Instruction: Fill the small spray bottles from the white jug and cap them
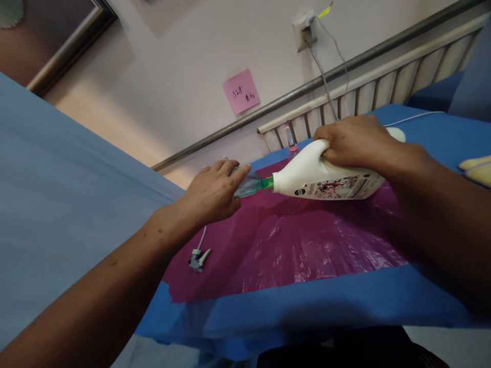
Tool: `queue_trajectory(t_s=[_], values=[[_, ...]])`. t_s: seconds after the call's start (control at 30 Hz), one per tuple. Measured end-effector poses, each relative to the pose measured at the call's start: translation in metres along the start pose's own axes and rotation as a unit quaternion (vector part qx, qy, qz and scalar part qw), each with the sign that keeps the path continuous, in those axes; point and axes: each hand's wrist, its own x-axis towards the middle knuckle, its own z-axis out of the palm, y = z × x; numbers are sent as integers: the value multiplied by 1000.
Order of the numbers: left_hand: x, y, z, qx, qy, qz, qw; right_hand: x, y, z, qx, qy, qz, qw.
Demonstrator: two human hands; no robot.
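My right hand (355,140) is wrapped round the handle of a white jug (301,176) with a printed label. The jug lies tipped on its side, mouth to the left. My left hand (215,191) is closed round a clear greenish bottle (250,185), its neck pointing at the jug's mouth. Between the two mouths is something bright green (267,182); I cannot tell whether it is liquid or a funnel. A grey and white spray trigger (197,259) with a thin tube lies below my left hand. All this is over a purple plastic sheet (276,255).
Behind the jug stands a small clear bottle with a pink collar (292,140). Blue cloth (307,301) covers the table. Yellow objects (477,171) lie at the right edge. A cable (324,76) hangs from a wall socket (305,31); a pink note (241,92) is on the wall.
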Motion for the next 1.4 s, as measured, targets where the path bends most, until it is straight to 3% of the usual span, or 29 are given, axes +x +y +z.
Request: queue_trajectory(t_s=[0.57,1.1,1.27,1.4], values=[[8,8,-12,76,28,31,996,2,2,2,2,10,-2,1000],[17,1,-13,125,156,143,969,2,0,0,17,8,1,1000],[16,1,-11,122,152,126,973,3,2,0,5,2,8,1000],[12,1,-6,92,143,75,983,2,8,-2,25,22,10,999]])
